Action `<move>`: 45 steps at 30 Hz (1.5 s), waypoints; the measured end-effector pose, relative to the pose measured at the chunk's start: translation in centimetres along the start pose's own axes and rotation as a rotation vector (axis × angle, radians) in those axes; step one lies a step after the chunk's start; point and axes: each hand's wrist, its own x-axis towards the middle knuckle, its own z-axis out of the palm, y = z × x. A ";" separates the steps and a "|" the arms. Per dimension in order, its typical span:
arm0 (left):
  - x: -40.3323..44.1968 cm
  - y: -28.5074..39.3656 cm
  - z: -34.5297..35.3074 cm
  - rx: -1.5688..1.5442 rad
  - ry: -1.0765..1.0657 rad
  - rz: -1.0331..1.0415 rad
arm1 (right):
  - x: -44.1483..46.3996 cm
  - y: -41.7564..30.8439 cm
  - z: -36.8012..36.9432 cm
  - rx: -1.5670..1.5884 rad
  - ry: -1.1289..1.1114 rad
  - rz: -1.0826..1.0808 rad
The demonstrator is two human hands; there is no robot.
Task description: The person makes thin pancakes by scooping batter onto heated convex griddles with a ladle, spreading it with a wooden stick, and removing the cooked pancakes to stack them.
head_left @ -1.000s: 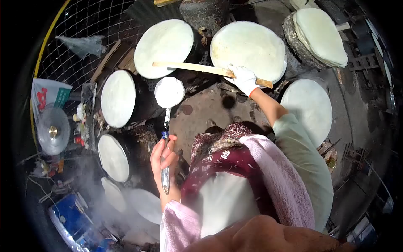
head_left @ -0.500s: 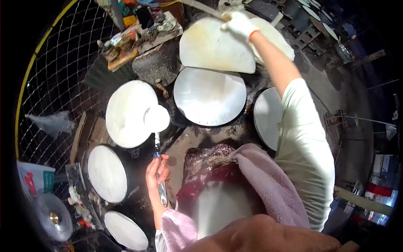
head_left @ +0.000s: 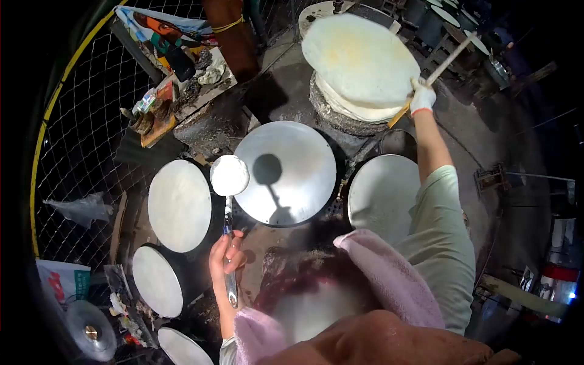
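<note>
My bare left hand (head_left: pixel 226 254) is wrapped round the handle of a ladle (head_left: pixel 229 175), whose round bowl is covered in white batter. Up at the right, my gloved right hand (head_left: pixel 422 96) grips a long wooden stick (head_left: pixel 450 59). Beside that hand a round pale flatbread (head_left: pixel 359 58) lies over a stack of similar sheets (head_left: pixel 350 106). Below the stack is a bare, shiny round griddle (head_left: pixel 292 182), with the ladle's shadow on it. White rounds cover the griddles at left (head_left: pixel 179 205) and right (head_left: pixel 383 191).
More round griddles with white tops (head_left: pixel 157 281) curve down the left side. A cluttered board (head_left: pixel 207 85) stands at the upper left beside a wire fence (head_left: pixel 91 109). A lidded metal pot (head_left: pixel 91 332) is at the lower left. Several drums stand at the upper right.
My right hand has moved right and down with the stick. The large flatbread has gone from hanging above the griddle to lying on the stack. The view has shifted; the ladle remains in my left hand.
</note>
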 end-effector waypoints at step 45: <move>16.1 1.4 -13.1 1.437 0.063 0.749 | -49.9 5.2 -8.2 -0.501 -0.452 0.228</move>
